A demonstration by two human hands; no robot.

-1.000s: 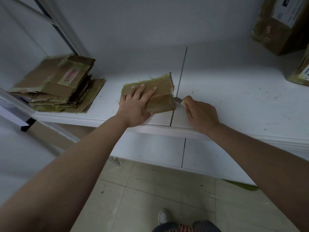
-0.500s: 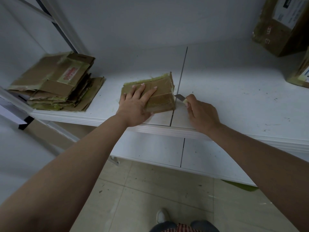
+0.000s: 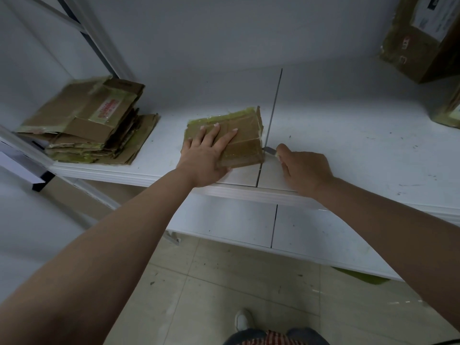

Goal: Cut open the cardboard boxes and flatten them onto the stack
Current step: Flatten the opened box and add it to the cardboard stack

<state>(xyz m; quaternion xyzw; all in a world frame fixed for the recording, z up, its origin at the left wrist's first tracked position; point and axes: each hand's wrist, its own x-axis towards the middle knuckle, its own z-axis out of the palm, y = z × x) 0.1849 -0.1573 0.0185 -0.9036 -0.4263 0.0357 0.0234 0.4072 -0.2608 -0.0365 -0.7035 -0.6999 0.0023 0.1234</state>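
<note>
My left hand presses flat, fingers spread, on the box; my right hand grips the knife at its side.

nothing can be read. the top sheet of the flattened stack carries a pale label with red print, too blurred to make out. the box at the upper right bears a white label with dark print and small red marks, equally illegible.

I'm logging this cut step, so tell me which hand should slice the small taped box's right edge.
Right. The right hand grips the small grey-bladed cutter, whose tip sits at the right edge of the small brown taped cardboard box. The left hand lies flat on the box top, pressing it onto the white shelf.
</note>
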